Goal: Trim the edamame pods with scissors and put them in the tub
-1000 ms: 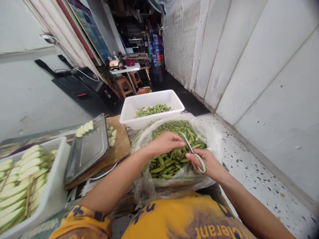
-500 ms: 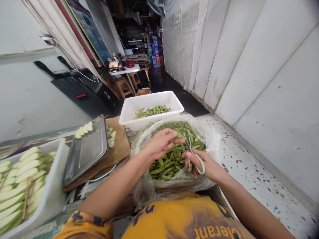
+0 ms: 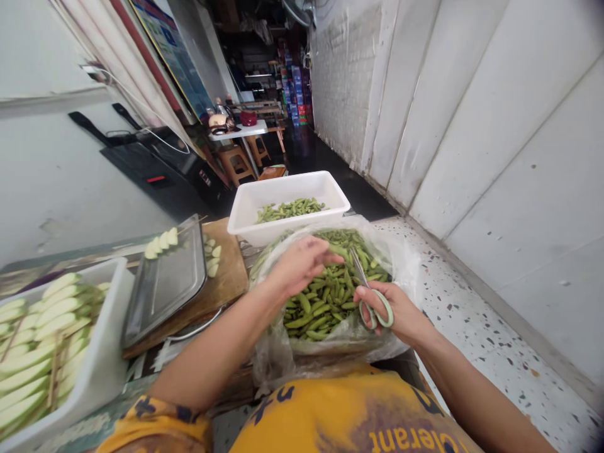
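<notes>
A clear plastic bag [image 3: 406, 264] is spread wide around a heap of green edamame pods [image 3: 325, 302]. Over its left half, my left hand [image 3: 302, 267] has thumb and fingertips close together on what looks like a single pod; the fingers partly cover it. Scissors [image 3: 377, 308] with pale green handles are in my right hand [image 3: 396, 311], fingers through the loops. Their blades lie nearly together, pointing up and away over the heap, a little right of my left fingertips.
Behind the bag stands a white tub [image 3: 240, 214] with more pods. To the left are a metal tray [image 3: 165, 283] with skewered pale green slices, a wooden board [image 3: 231, 251], and a white bin [image 3: 106, 321] of similar slices. A panelled wall [image 3: 495, 138] runs along the right.
The scissor blades have come together and moved slightly right and down with my right hand. My left hand has drawn back a little to the left and up, away from the blades.
</notes>
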Motion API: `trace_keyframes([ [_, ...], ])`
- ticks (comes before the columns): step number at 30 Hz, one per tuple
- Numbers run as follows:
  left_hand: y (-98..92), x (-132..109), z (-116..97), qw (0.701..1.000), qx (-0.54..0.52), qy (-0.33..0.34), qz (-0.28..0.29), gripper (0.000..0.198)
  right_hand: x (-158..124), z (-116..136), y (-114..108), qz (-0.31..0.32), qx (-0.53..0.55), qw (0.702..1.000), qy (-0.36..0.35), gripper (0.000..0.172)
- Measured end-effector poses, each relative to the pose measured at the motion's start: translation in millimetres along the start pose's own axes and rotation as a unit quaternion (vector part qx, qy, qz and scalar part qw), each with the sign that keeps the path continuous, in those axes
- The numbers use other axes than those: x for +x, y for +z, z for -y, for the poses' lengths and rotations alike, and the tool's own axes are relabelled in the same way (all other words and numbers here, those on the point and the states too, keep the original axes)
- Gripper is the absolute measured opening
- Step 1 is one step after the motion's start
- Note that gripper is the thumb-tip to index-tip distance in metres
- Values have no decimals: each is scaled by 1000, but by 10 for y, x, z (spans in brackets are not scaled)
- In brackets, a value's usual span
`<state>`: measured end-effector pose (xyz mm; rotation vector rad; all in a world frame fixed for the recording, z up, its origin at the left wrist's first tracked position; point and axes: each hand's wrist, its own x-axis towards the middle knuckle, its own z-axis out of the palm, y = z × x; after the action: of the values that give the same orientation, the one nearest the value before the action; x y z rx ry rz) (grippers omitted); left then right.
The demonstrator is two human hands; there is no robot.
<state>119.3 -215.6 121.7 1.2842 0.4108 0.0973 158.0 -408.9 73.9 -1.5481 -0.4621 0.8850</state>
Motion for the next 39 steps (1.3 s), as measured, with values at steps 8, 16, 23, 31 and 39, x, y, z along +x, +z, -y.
trace_keyframes([
  [8, -807, 765, -824, 716, 512, 290, -375, 32, -58, 7, -24, 28, 43, 999, -18, 49],
  [16, -346, 372, -134, 591, 767, 204, 144, 14, -62, 1, -48, 23, 37, 999, -10, 46],
  [23, -346, 358, 71, 670, 696, 211, 148, 8, -16, -29, -36, 32, 17, 999, -6, 46],
  [31, -214, 160, 51, 864, 435, 214, 133, 20, 19, 7, -23, 34, -21, 999, 9, 48],
  [39, -118, -2, 16, 857, 453, 197, 145, 21, -6, 59, -23, 33, -87, 996, 0, 43],
])
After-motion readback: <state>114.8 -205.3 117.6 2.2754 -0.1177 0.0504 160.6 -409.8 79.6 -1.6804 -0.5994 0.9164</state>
